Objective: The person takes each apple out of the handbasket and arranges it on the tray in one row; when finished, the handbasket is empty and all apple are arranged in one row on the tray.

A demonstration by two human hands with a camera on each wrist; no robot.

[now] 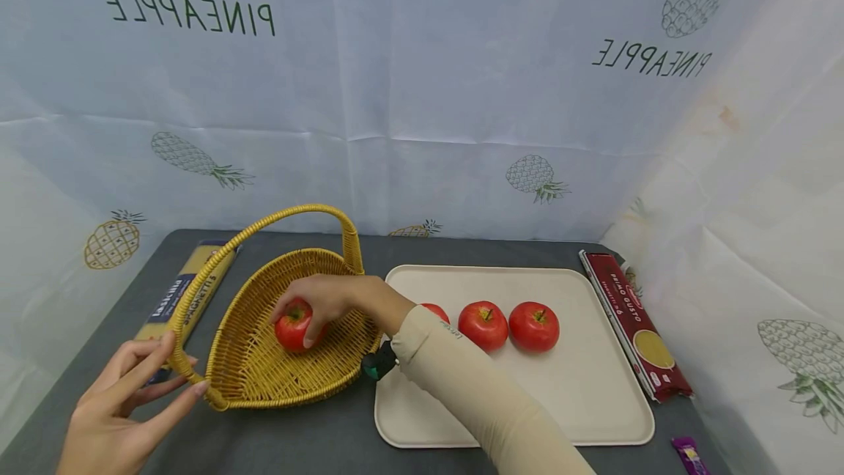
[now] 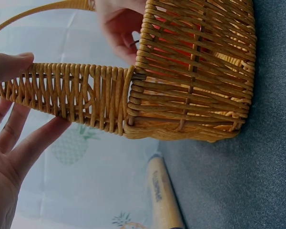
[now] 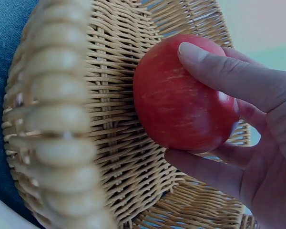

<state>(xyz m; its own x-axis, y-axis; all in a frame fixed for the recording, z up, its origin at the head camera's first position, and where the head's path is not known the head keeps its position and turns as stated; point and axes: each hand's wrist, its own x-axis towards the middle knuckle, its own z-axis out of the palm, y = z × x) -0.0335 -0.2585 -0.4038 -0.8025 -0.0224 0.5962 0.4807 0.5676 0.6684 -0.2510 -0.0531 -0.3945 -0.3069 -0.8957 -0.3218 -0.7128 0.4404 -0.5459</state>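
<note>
A yellow-brown wicker basket (image 1: 264, 380) with a tall arched handle stands on the dark table. My left hand (image 1: 121, 402) pinches the lower end of that handle (image 2: 76, 93), thumb on one side and fingers on the other. Inside the basket, my right hand (image 1: 330, 299) grips a red apple (image 3: 183, 95). Its thumb and fingers lie round the apple, low over the woven bottom; whether the apple touches the bottom, I cannot tell. To the right, two red apples, one (image 1: 483, 325) beside another (image 1: 534, 327), sit on a cream tray (image 1: 587, 402). My right sleeve partly hides a third apple (image 1: 435, 311) there.
A yellow spaghetti pack (image 1: 209, 270) lies behind and left of the basket. Right of the tray is a red spaghetti pack (image 1: 629, 321), with a small purple wrapper (image 1: 689, 454) nearer the front. A pineapple-print curtain (image 1: 422, 94) hangs at the back and sides.
</note>
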